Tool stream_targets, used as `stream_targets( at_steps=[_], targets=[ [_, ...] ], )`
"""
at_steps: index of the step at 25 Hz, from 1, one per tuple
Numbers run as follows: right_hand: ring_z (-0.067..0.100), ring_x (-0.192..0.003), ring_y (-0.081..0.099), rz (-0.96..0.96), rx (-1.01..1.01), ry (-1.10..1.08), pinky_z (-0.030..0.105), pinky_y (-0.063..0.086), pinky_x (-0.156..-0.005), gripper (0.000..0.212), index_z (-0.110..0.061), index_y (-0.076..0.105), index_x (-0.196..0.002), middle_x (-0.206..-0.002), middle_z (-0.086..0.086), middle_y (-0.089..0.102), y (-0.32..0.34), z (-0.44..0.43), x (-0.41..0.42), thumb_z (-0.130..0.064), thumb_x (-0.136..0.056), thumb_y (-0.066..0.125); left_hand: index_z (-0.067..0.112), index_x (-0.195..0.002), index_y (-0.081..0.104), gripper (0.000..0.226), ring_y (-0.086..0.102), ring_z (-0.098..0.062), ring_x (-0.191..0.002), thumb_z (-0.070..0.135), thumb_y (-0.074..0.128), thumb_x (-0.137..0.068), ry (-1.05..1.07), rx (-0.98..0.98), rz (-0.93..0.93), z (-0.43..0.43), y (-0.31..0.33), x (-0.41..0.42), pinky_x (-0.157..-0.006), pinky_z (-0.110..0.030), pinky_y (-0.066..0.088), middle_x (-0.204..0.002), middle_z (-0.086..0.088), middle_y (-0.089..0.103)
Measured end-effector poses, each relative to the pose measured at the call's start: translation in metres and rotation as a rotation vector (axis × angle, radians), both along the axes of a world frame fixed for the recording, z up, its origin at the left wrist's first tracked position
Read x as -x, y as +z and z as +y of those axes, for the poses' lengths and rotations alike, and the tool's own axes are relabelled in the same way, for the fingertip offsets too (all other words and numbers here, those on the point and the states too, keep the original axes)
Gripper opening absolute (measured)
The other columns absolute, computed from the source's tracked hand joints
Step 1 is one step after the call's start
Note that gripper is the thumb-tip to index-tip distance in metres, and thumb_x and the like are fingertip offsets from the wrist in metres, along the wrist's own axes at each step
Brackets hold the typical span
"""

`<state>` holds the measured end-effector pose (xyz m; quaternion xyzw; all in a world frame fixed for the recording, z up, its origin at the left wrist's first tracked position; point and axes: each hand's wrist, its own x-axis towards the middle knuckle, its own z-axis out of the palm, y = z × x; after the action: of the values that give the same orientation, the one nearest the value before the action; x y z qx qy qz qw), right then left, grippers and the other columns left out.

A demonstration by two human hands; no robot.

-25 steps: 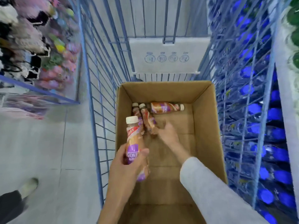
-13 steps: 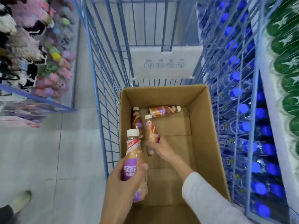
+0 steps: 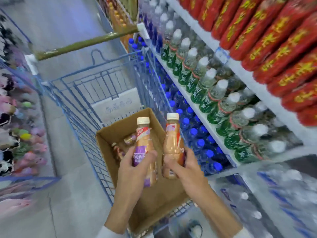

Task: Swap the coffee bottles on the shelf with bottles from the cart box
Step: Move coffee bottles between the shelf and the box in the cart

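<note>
My left hand (image 3: pixel 133 166) grips a coffee bottle (image 3: pixel 143 134) with a white cap and purple label, held upright above the cardboard box (image 3: pixel 154 200). My right hand (image 3: pixel 186 169) grips a second coffee bottle (image 3: pixel 172 140), also upright, just to the right of the first. Both bottles are lifted over the box, which sits in the blue wire cart (image 3: pixel 82 103). Two more coffee bottles (image 3: pixel 120 148) lie on the box floor at its far left. The view is tilted and blurred.
A shelf unit (image 3: pixel 240 69) runs along the right with green-labelled water bottles (image 3: pixel 202 83), blue-capped bottles (image 3: pixel 193 133) below and red packs (image 3: pixel 274 40) above. The cart handle (image 3: pixel 85 43) crosses the top. Colourful goods (image 3: pixel 18 134) line the left; grey floor lies between.
My right hand has taken a bottle out of the box and raised it beside the left one. My head has turned up and to the right, bringing the shelves into view.
</note>
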<state>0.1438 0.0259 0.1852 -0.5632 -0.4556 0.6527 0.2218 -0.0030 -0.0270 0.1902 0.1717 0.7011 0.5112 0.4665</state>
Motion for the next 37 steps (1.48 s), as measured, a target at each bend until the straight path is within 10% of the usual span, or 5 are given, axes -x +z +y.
stream_targets(
  at_steps=[11,18,29,37],
  targets=[
    [0.018,-0.104,0.070,0.135,-0.297,-0.591,0.040,0.055,-0.093,0.050,-0.028,0.058,-0.123,-0.110,-0.005,0.074,0.111,-0.109,-0.244,-0.040,-0.079,0.080,0.017,-0.096,0.072,0.014,0.064,-0.020,-0.060,0.018,0.077,-0.084,-0.574,-0.262,-0.066,-0.012,0.114,-0.233,-0.055,-0.034,0.055,-0.076,-0.010,0.070],
    [0.013,-0.098,0.072,0.158,-0.427,-0.792,0.027,0.055,-0.078,0.056,-0.021,0.058,-0.123,-0.110,0.000,0.074,0.148,-0.216,-0.391,-0.034,-0.074,0.084,0.021,-0.098,0.075,0.027,0.070,-0.021,-0.073,0.032,0.083,-0.075,-0.836,-0.367,-0.077,-0.075,0.161,-0.391,-0.068,-0.047,0.060,-0.083,-0.005,0.074],
    [0.019,-0.090,0.072,0.157,-0.544,-1.072,0.034,0.056,-0.072,0.054,-0.022,0.060,-0.120,-0.102,0.000,0.075,0.176,-0.296,-0.548,-0.028,-0.069,0.077,0.017,-0.093,0.073,0.015,0.064,-0.009,-0.061,0.025,0.078,-0.082,-1.113,-0.468,-0.136,-0.115,0.193,-0.569,-0.051,-0.018,0.049,-0.071,0.000,0.069],
    [0.020,-0.102,0.071,-0.003,-0.666,-1.206,0.037,0.058,-0.087,0.066,-0.021,0.054,-0.130,-0.112,0.004,0.073,0.221,-0.245,-0.651,-0.029,-0.069,0.080,0.020,-0.097,0.072,0.026,0.073,-0.025,-0.078,0.033,0.084,-0.078,-1.244,-0.647,-0.096,-0.055,0.237,-0.693,-0.074,-0.038,0.060,-0.085,-0.003,0.077]
  ],
)
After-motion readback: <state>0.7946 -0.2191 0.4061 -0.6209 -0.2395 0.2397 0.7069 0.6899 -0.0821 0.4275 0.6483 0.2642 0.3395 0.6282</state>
